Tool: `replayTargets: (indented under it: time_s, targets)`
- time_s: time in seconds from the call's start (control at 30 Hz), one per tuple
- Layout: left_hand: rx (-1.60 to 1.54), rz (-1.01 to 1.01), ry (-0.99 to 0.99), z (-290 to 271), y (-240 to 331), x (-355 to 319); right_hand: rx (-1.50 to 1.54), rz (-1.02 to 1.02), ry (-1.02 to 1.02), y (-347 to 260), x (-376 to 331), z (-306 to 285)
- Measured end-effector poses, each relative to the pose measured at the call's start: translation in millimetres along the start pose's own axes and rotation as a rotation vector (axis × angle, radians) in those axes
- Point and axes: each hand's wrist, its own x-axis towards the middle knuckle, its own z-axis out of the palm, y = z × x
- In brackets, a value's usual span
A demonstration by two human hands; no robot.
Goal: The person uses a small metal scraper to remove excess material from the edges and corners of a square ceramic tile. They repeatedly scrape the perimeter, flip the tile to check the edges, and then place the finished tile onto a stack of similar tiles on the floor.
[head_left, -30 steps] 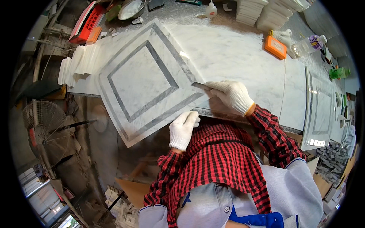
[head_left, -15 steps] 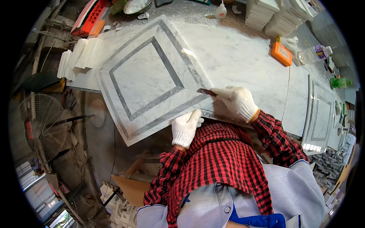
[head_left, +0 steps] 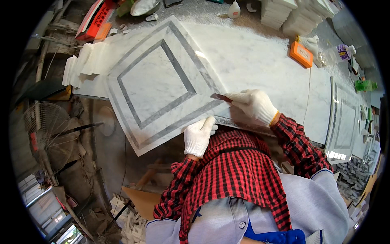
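A square white marble panel (head_left: 156, 91) with grey inlaid bands lies turned cornerwise on the workbench, its near-left corner jutting past the bench edge. My left hand (head_left: 198, 136), in a white knit glove, is closed on the near edge of this panel, thumb on top and the other fingers partly hidden. In its own white glove, my right hand (head_left: 256, 106) grips a thin, flat, dark brown blade-like scraper (head_left: 220, 97). The scraper's tip rests at the panel's right corner, over the grey band.
White slabs (head_left: 260, 61) cover the bench. Thin white strips (head_left: 85, 65) are stacked at left. An orange box (head_left: 301, 54), a plastic bottle (head_left: 337, 55) and tile stacks (head_left: 278, 12) stand at the back right. Another inlaid panel (head_left: 343, 118) lies right. A fan (head_left: 46, 134) is at left.
The whole view has shifted slightly. Both hands, the panel and the scraper keep nearly the same places relative to one another.
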Motion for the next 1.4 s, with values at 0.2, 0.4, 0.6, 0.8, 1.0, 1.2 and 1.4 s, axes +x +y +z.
replayTargets:
  time_s: [0.2, 0.4, 0.6, 0.8, 1.0, 1.2, 1.4]
  targets:
    - [-0.048, -0.042, -0.119, -11, 5, -1, 0.361, 0.044, -0.182, 25, 15, -18]
    - [-0.067, -0.033, -0.215, -11, 9, -7, 0.210, -0.246, -0.135, 28, 43, -20]
    - [-0.067, -0.093, -0.169, -4, -1, -14, 0.104, -0.413, -0.274, 14, 61, -26]
    - [-0.088, -0.102, -0.107, 5, -11, -29, 0.058, -0.583, -0.417, 27, 76, -25]
    - [-0.019, -0.103, -0.060, 12, -29, -44, 0.140, -0.630, -0.416, 29, 79, -33]
    - [-0.043, -0.142, -0.037, 20, -22, -47, 0.291, -0.495, -0.477, 52, 79, -27]
    - [0.032, -0.106, -0.076, 35, -15, -41, 0.146, -0.467, -0.517, 31, 86, -24]
